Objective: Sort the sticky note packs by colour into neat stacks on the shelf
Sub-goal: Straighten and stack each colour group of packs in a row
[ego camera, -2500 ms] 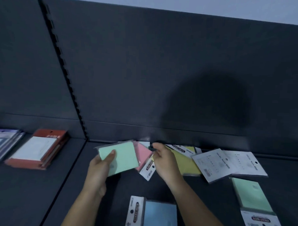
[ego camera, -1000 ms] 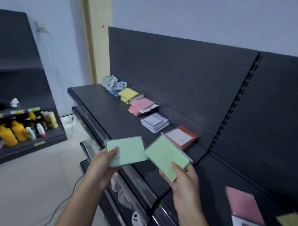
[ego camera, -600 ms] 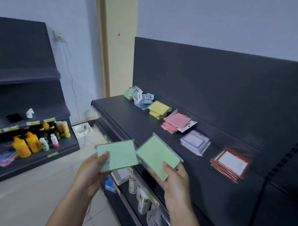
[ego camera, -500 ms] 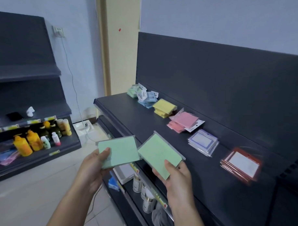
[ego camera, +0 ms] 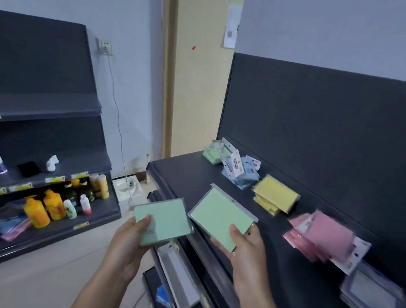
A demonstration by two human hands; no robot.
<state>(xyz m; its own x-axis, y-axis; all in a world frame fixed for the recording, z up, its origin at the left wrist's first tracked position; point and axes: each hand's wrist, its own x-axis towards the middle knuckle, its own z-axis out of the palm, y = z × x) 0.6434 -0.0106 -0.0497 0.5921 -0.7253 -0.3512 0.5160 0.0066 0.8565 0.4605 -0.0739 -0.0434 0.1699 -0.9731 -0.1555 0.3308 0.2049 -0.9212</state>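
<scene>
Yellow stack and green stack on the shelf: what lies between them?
The blue stack lies between the yellow stack and the green stack, shown in the head view.

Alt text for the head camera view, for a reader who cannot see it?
The left hand grips a green pack and the right hand a second green pack, by the front of a dark shelf. Along its back lie a green stack, a blue stack, a yellow stack and a pink stack.

We saw pale blue walls [ego camera: 133,24] meeting a cream pillar [ego camera: 200,84], a socket [ego camera: 105,46] with a cable [ego camera: 117,109] hanging toward the light floor [ego camera: 43,275], and a dark shelving unit [ego camera: 45,107] at left carrying coloured bottles [ego camera: 48,206] under dim, even light.
</scene>
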